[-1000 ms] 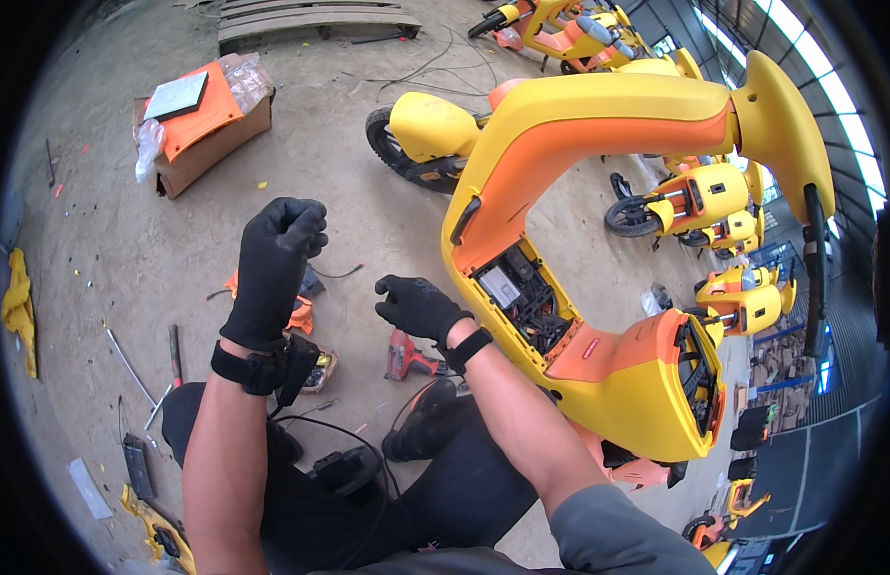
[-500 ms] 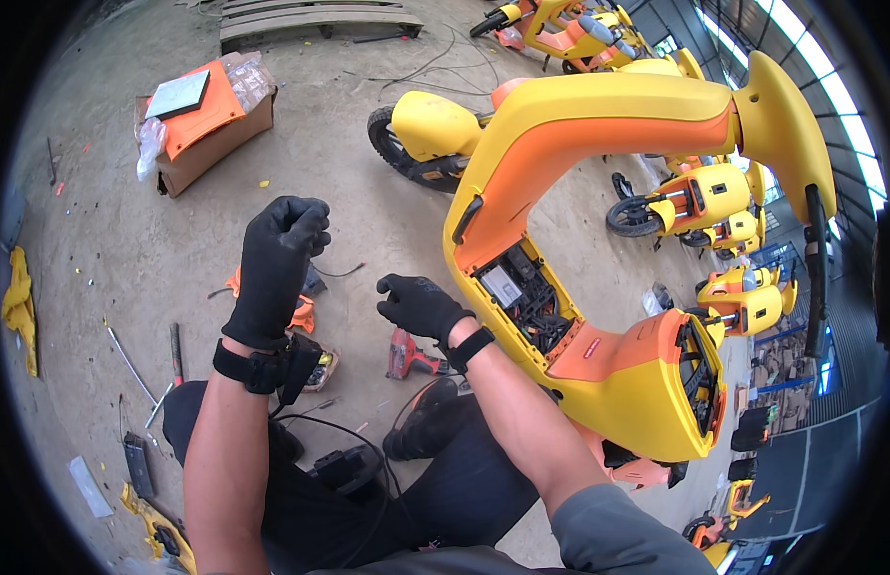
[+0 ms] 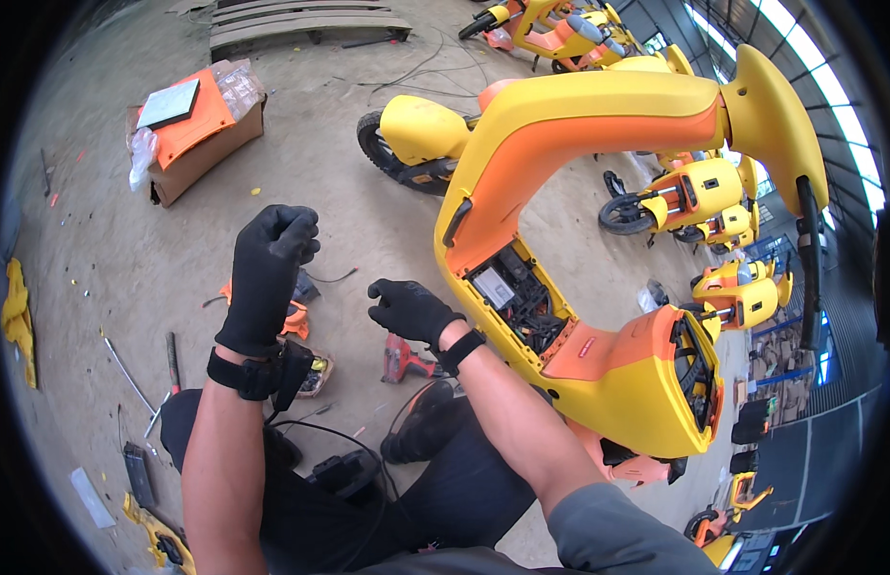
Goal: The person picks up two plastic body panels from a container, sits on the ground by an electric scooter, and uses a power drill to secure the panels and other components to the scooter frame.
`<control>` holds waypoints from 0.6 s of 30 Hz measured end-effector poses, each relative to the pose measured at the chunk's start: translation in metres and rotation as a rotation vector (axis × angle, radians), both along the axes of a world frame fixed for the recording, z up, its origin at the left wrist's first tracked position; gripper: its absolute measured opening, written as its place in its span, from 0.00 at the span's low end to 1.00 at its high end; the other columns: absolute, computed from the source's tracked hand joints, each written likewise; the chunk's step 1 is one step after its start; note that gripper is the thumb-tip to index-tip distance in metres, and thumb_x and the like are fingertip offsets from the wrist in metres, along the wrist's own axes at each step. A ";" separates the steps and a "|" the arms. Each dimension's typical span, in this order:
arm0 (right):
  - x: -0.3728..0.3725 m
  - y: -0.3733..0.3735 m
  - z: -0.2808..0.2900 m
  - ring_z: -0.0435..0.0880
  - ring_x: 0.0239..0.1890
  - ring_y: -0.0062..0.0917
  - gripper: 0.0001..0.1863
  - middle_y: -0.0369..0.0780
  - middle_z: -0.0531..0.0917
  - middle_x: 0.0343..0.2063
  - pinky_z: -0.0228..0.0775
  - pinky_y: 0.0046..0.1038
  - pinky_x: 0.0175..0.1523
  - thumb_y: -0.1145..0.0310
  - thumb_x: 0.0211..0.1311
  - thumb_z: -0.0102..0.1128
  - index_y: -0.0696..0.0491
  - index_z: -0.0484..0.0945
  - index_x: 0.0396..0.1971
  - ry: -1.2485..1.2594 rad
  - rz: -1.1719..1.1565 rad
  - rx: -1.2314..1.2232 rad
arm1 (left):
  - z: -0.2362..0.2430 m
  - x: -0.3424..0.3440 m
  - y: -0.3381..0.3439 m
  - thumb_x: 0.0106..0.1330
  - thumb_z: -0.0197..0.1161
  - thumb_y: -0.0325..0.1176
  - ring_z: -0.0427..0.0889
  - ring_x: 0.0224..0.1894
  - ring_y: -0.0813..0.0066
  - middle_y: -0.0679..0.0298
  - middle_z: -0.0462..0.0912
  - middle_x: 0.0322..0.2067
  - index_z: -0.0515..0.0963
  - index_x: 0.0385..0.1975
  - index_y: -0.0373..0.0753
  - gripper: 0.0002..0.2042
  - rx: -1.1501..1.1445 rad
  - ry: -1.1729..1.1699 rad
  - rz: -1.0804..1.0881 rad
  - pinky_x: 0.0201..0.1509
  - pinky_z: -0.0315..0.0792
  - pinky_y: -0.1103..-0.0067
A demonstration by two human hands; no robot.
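Observation:
Both my hands wear black gloves and are raised above the floor in front of me. My left hand (image 3: 269,278) is closed, its fingers curled in toward the thumb; anything inside is hidden. Lower and to the right, my right hand (image 3: 411,310) has loosely bent fingers, with a gap between thumb and forefinger and nothing visible there. It is near the yellow and orange electric scooter (image 3: 589,110), apart from it. The scooter's uncovered compartment (image 3: 522,297) shows wiring and a pale box. Below my right hand lies a red cordless drill (image 3: 404,360).
A small box of parts (image 3: 317,374) lies by my left wrist. Left of me are a hammer (image 3: 173,360), a metal rod (image 3: 125,366) and yellow panels (image 3: 18,311). A cardboard box (image 3: 215,158) and a wooden pallet (image 3: 306,21) stand farther off. More scooters (image 3: 708,196) line the right.
The view has shifted slightly, so the scooter and far box sit a little farther left. My hands keep nearly the same pose; neither has visibly taken or released anything.

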State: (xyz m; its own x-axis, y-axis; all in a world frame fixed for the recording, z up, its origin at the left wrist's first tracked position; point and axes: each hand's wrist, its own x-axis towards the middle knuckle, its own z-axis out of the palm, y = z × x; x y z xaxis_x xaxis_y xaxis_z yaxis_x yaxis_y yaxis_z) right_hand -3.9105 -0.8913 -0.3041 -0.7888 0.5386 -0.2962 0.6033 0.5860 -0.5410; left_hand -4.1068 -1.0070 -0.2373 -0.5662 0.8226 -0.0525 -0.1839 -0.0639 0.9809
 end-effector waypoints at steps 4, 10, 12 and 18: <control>-0.004 -0.001 0.007 0.83 0.36 0.36 0.20 0.47 0.83 0.34 0.74 0.34 0.44 0.61 0.58 0.57 0.55 0.74 0.48 -0.080 -0.046 -0.108 | -0.003 -0.003 -0.002 0.66 0.58 0.37 0.78 0.33 0.78 0.66 0.79 0.32 0.78 0.38 0.35 0.11 0.020 0.009 -0.012 0.44 0.73 0.80; 0.001 0.000 0.004 0.84 0.29 0.32 0.17 0.44 0.83 0.27 0.74 0.33 0.41 0.64 0.59 0.56 0.56 0.73 0.46 -0.020 -0.053 -0.116 | -0.002 0.000 -0.001 0.66 0.57 0.36 0.78 0.33 0.79 0.66 0.79 0.32 0.77 0.39 0.35 0.11 0.015 -0.025 -0.016 0.44 0.73 0.81; 0.000 -0.001 0.004 0.84 0.31 0.35 0.18 0.46 0.83 0.27 0.75 0.34 0.39 0.64 0.55 0.57 0.57 0.75 0.45 0.001 -0.069 -0.130 | -0.002 0.000 -0.002 0.66 0.57 0.36 0.78 0.33 0.79 0.66 0.79 0.32 0.77 0.39 0.35 0.10 0.004 -0.019 -0.015 0.43 0.73 0.81; 0.000 0.002 -0.005 0.84 0.33 0.37 0.18 0.47 0.83 0.28 0.74 0.36 0.41 0.63 0.55 0.57 0.57 0.75 0.44 0.028 -0.044 -0.081 | -0.003 -0.001 -0.001 0.66 0.59 0.37 0.77 0.32 0.80 0.67 0.79 0.30 0.78 0.38 0.35 0.10 0.007 -0.021 -0.013 0.42 0.73 0.82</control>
